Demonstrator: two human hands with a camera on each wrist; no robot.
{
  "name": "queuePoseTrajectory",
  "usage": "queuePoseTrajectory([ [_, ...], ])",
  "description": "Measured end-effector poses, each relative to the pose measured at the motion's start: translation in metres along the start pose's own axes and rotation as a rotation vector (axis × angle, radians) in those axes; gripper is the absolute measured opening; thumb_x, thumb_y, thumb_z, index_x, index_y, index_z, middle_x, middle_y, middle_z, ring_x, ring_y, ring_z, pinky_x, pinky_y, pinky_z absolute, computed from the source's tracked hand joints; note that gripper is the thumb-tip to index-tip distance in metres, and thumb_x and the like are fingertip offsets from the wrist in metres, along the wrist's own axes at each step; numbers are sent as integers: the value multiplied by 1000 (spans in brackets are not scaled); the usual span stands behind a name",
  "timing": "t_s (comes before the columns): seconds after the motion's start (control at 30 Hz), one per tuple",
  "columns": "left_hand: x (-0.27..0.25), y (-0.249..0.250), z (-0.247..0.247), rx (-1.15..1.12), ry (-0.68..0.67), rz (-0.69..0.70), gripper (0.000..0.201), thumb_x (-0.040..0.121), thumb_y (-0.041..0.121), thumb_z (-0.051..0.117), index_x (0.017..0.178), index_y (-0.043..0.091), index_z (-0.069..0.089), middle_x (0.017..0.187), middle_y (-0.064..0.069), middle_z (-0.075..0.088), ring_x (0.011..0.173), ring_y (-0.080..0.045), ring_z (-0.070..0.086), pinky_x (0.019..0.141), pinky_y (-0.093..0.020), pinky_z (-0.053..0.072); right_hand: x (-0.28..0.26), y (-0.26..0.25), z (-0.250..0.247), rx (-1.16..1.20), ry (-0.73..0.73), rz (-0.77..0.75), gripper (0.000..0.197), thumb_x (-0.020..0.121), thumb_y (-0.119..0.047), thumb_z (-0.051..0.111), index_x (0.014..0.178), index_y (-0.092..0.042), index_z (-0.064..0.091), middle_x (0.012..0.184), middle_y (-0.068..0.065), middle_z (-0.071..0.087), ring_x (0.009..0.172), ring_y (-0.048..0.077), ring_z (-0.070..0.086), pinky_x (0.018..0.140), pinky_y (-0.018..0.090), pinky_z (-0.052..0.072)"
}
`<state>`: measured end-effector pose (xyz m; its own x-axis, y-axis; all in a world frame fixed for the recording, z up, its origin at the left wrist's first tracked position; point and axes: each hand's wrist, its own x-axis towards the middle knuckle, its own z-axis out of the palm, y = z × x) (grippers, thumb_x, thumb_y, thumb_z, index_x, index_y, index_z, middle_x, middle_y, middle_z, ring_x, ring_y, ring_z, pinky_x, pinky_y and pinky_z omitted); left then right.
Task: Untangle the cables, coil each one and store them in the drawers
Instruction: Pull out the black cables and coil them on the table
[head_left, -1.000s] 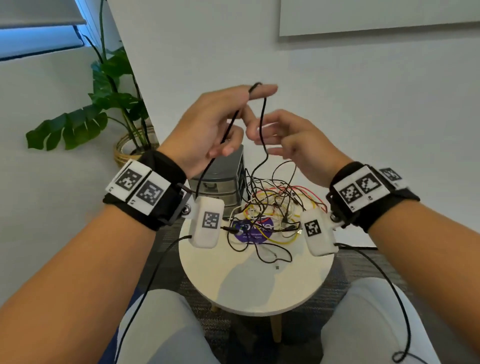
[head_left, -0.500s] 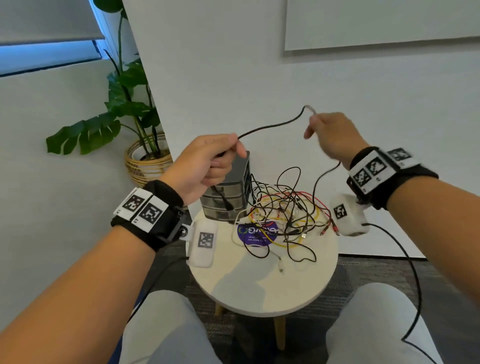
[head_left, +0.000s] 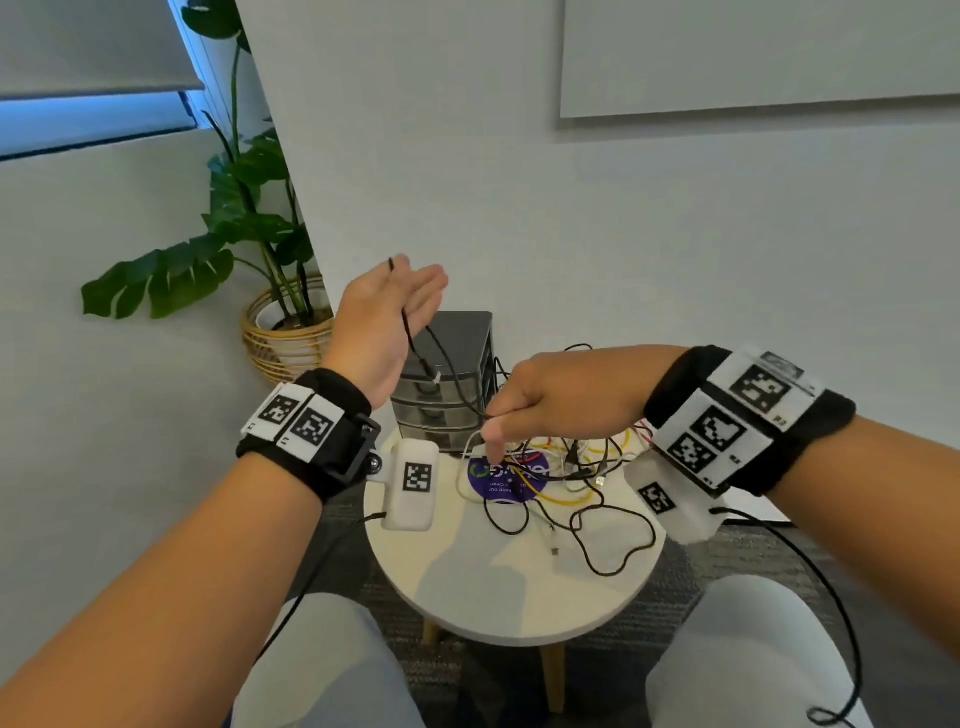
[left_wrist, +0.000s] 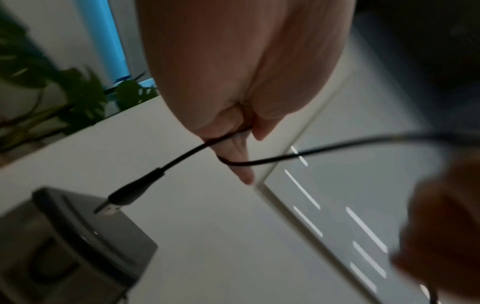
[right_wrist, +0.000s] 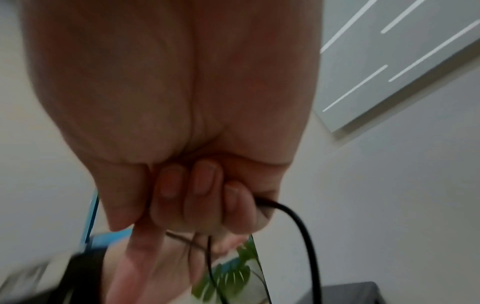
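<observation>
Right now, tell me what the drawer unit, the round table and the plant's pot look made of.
Drawer unit: likely plastic, with a dark grey matte shell and translucent smoky drawer fronts.
Round table: smooth cream top, probably painted or laminated board, on light wooden legs.
Plant pot: woven rattan or wicker, with open tan strands.

Bare forearms; each wrist bears a black strap (head_left: 332, 441) with square black-and-white coded markers (head_left: 727, 431), a white camera housing (head_left: 413, 483) beneath, trailing a thin black lead (head_left: 831, 587); pale grey trousers (head_left: 753, 649).

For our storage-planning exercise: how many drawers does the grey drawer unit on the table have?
3, stacked: top drawer, middle drawer, bottom drawer. The right hand and black cable hide their right ends.
</observation>
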<state>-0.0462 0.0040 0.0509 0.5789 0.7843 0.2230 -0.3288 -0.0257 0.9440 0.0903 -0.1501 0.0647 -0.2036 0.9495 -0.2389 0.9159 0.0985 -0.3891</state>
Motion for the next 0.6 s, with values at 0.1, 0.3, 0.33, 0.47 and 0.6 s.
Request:
queuePoseTrajectory([
  [0.1,-8,-6,-1,369,-119,16,39,112,19,38,145,0,46,116,-4,71,96,-1,72,84,-15,54,-5,-15,-25,44,171,-134,34,106,-33,50,91,-20,77,73,-19,65,71,1,58,75,18,41],
  [0.3,-21,-2,1,385,-411,-80,37,112,35,31,123,20,63,58,1,33,47,-10,23,48,-25,15,-16,14,-77,34,655,-62,24,103,-30,58,84,-20,69,59,-21,54,56,3,43,58,20,31],
  [0.33,-25,3,3,332,-426,-81,42,112,34,29,129,18,64,61,0,27,51,-12,18,52,-31,11,-14,21,-76,25,695,-32,24,103,-31,58,84,-21,68,61,-22,55,57,3,44,60,22,32],
  [0.47,-34,24,11,189,-534,-60,46,110,29,33,132,5,66,63,0,16,54,-15,8,56,-36,4,4,47,-48,166,706,44,32,106,-38,48,84,-20,63,56,-20,48,52,2,39,57,23,32],
  [0.6,-35,33,14,-5,-474,-17,45,111,26,33,140,1,56,57,3,37,46,-11,14,45,-26,11,20,45,2,350,546,28,46,110,-42,36,91,-11,63,52,-16,43,47,3,37,53,19,34],
])
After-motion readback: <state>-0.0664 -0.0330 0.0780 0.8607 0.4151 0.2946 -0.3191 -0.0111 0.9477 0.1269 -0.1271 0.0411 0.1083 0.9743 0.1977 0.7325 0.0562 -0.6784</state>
